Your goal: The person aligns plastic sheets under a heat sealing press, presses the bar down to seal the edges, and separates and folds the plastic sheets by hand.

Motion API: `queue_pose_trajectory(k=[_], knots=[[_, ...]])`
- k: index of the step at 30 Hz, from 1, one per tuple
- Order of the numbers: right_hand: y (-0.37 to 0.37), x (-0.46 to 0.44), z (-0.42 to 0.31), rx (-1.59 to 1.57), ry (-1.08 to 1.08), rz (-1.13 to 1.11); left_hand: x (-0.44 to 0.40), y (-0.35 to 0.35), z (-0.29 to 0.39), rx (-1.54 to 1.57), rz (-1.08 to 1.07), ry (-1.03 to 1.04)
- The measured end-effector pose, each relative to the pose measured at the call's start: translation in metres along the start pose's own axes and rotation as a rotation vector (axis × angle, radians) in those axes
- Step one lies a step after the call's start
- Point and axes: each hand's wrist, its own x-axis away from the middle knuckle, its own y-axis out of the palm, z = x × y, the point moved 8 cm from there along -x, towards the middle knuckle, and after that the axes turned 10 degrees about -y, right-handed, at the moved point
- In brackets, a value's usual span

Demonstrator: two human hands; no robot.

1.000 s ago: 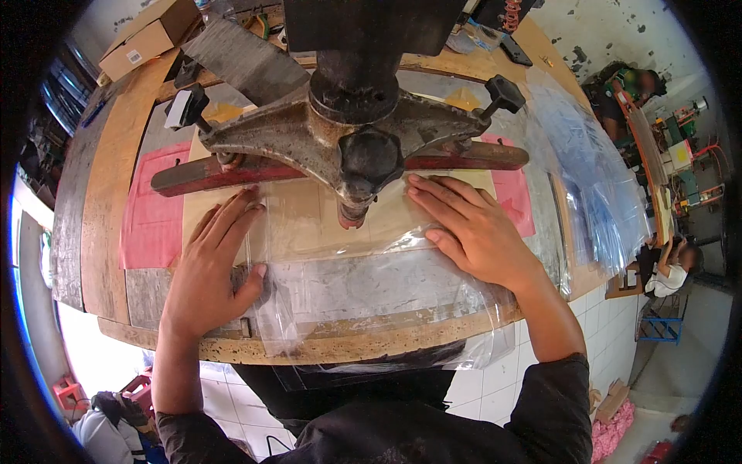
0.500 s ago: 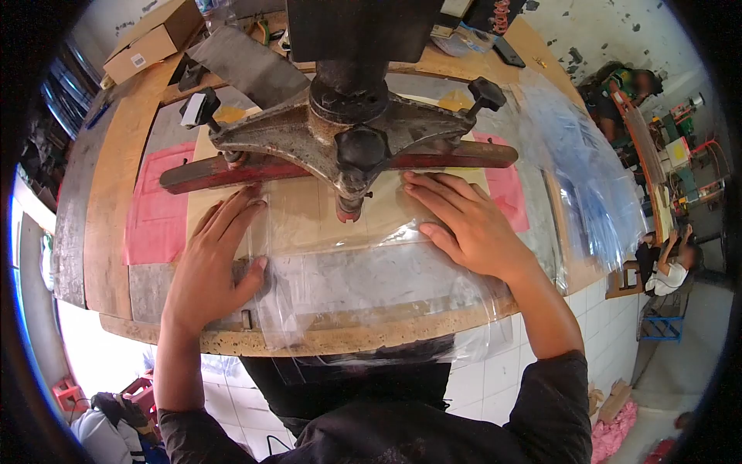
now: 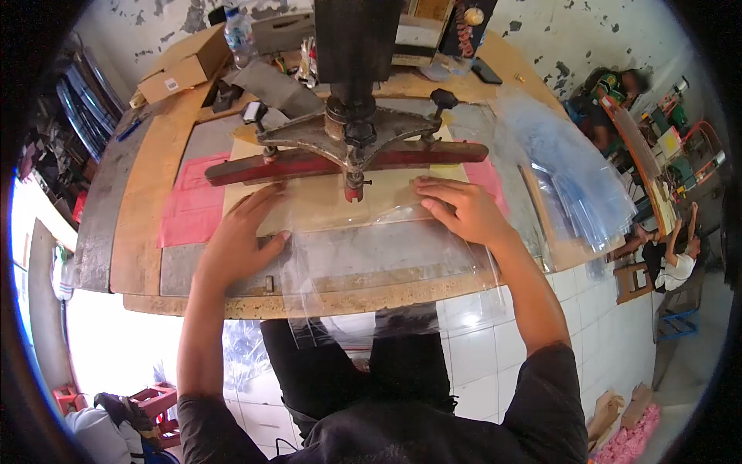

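A clear plastic sheet lies over a beige sheet and hangs past the table's front edge. My left hand rests flat on its left side, fingers stretched toward the machine. On its right side lies my right hand, palm down with the fingers extended. Just beyond my fingertips, a long red-sided metal bar spans the beige sheet beneath a metal machine head. Pink material shows beyond both ends of the beige sheet.
Stacked clear plastic sheets lie at the right of the table. A cardboard box, a plastic bottle and a phone are toward the back. Two other people sit at the far right, beside another bench.
The camera view has tilted upward and back, showing more of the table's rear and the floor. Both my hands remain flat on the plastic beside the bar.
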Motion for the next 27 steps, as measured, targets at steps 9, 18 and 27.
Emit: queue_pose_trajectory(k=[9,18,27], knots=[[-0.011,0.025,0.014,-0.215,0.111,0.113,0.021,0.004,-0.006,0.02,0.112,-0.007],[-0.039,0.111,-0.011,-0.127,0.403,0.388,0.097,-0.005,0.006,0.166,0.338,-0.121],[-0.048,0.124,-0.016,-0.01,0.43,0.625,0.116,-0.011,0.006,0.147,0.54,-0.206]])
